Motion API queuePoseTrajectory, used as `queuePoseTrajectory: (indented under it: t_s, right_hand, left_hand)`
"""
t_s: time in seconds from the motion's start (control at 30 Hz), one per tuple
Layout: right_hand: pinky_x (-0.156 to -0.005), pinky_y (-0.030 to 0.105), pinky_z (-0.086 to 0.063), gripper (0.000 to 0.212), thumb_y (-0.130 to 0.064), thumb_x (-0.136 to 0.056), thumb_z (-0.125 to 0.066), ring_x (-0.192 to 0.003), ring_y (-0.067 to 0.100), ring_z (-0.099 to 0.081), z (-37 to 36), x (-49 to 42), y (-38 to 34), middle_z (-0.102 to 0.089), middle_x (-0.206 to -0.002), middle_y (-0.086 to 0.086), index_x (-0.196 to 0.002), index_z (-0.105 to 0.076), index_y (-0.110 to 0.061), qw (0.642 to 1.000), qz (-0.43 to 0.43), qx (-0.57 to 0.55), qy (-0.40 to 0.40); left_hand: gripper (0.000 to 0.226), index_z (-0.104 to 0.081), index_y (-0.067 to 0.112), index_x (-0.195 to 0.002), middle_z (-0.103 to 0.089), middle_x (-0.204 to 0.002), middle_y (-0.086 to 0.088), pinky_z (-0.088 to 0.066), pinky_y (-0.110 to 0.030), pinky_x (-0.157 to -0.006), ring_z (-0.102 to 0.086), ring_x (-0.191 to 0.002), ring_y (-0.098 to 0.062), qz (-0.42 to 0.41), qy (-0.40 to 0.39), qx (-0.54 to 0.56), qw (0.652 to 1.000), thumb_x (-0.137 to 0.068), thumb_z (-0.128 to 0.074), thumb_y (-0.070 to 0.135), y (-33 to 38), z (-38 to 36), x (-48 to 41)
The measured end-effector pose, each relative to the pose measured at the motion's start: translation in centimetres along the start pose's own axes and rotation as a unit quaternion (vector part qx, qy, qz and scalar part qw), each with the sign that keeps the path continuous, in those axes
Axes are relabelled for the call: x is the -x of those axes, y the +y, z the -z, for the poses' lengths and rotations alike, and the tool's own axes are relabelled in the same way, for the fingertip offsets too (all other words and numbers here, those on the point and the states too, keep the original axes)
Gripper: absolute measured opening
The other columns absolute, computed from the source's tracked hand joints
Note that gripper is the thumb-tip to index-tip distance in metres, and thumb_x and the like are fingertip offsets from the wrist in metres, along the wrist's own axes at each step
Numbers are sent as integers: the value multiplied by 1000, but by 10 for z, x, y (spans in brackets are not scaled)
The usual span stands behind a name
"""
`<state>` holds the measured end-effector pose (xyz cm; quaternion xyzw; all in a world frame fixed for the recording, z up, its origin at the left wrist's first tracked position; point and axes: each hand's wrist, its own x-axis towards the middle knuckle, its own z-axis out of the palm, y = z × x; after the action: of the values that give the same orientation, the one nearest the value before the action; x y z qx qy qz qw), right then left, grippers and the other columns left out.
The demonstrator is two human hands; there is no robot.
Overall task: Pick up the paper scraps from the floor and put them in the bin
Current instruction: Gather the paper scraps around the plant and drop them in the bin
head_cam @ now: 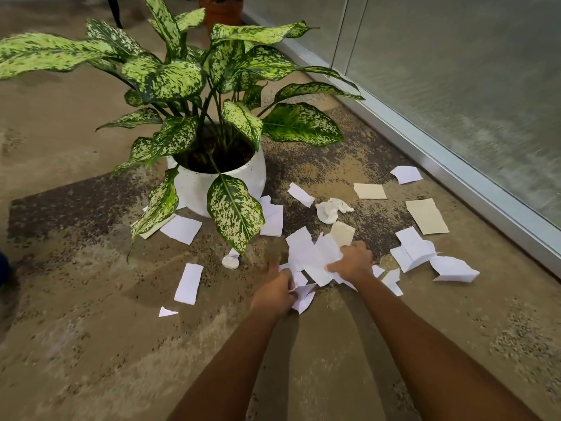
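Several white and beige paper scraps lie scattered on the carpet. My right hand (pixel 352 261) grips a bunch of white scraps (pixel 309 255) at the middle of the floor. Just to its left and nearer me, my left hand (pixel 274 294) pinches more white scraps (pixel 303 297). Loose pieces remain around: a white strip (pixel 188 283), a crumpled white ball (pixel 331 209), beige sheets (pixel 426 216), and folded white pieces (pixel 414 249) at the right. No bin is in view.
A large potted plant in a white pot (pixel 194 189) stands just behind the scraps, its leaves hanging over some paper. A glass partition with a metal base rail (pixel 455 168) runs along the right. A terracotta pot (pixel 223 10) sits at the far back.
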<state>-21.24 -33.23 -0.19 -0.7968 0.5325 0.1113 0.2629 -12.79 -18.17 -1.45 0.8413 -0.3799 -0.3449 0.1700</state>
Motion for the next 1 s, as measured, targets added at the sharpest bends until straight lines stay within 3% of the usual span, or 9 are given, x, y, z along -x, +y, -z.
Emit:
queuePoseTrajectory:
  t_s: [0.13,0.23,0.37,0.5,0.53,0.63,0.7,0.9,1.0]
  right_hand:
    - [-101,38,-42,47,-16,-82,-70,-122,36,-47,-7,2,5,-40,-134,22,-121,-57,7,996,9,-86,12]
    - [-86,31,-44,43,-5,-80,-70,-114,37,-56,-8,8,13,-53,-128,24,-119,-58,9,989,32,-147,4]
    - [-77,34,-42,38,-5,-81,-68,-101,30,-57,-5,20,22,-60,-111,19,-116,-56,5,978,87,-181,52]
    - [-60,18,-39,43,-4,-80,-70,-90,21,-50,7,26,44,-52,-101,6,-118,-49,-3,953,54,-279,107]
    - [-64,19,-42,48,-4,-80,-71,-92,22,-51,11,26,51,-54,-106,9,-123,-49,-3,946,25,-305,103]
    - [-90,38,-45,55,-6,-81,-71,-113,35,-55,18,25,73,-56,-129,19,-131,-49,2,934,-68,-346,58]
    - [-99,40,-42,60,-8,-82,-71,-123,36,-50,16,25,84,-51,-137,20,-135,-45,4,934,-110,-337,35]
    - [-103,39,-39,64,-5,-79,-73,-127,35,-47,5,29,92,-48,-140,19,-136,-42,1,950,-144,-271,57]
    - [-105,40,-37,63,-26,-80,-74,-127,34,-41,4,34,91,-45,-139,17,-135,-46,-13,974,-168,-126,85]
  left_hand:
    - [13,-38,15,-86,-42,-131,-15,-44,-40,-92,-50,-112,-33,11,18,-4,1000,-90,-51,14,11,-5,-4]
    - [3,-47,13,-93,-41,-130,-13,-44,-40,-94,-49,-114,-32,16,33,-13,999,-92,-50,13,15,-10,-5]
    - [20,-52,7,-111,-54,-123,-14,-44,-38,-92,-53,-113,-30,32,47,-27,998,-93,-46,7,16,-15,-5]
    - [26,-50,8,-115,-61,-117,-16,-45,-39,-88,-55,-109,-32,25,57,20,998,-89,-47,5,14,-17,1]
    - [35,-47,10,-122,-60,-118,-17,-45,-39,-88,-56,-109,-32,23,53,42,997,-88,-46,2,12,-18,3]
    - [67,-22,19,-148,-54,-135,-15,-43,-38,-96,-54,-119,-33,17,31,71,997,-88,-44,-1,8,-17,8]
    - [73,-11,21,-152,-48,-143,-9,-40,-35,-101,-51,-125,-30,10,12,57,998,-90,-44,1,7,-16,7]
    - [62,-20,19,-148,-42,-144,-12,-40,-38,-103,-45,-130,-27,-1,-9,-32,999,-94,-48,12,19,-17,-5]
    - [70,-16,25,-149,-18,-153,-13,-44,-40,-102,-41,-131,-31,-10,24,-106,994,-92,-56,15,26,-21,-10]
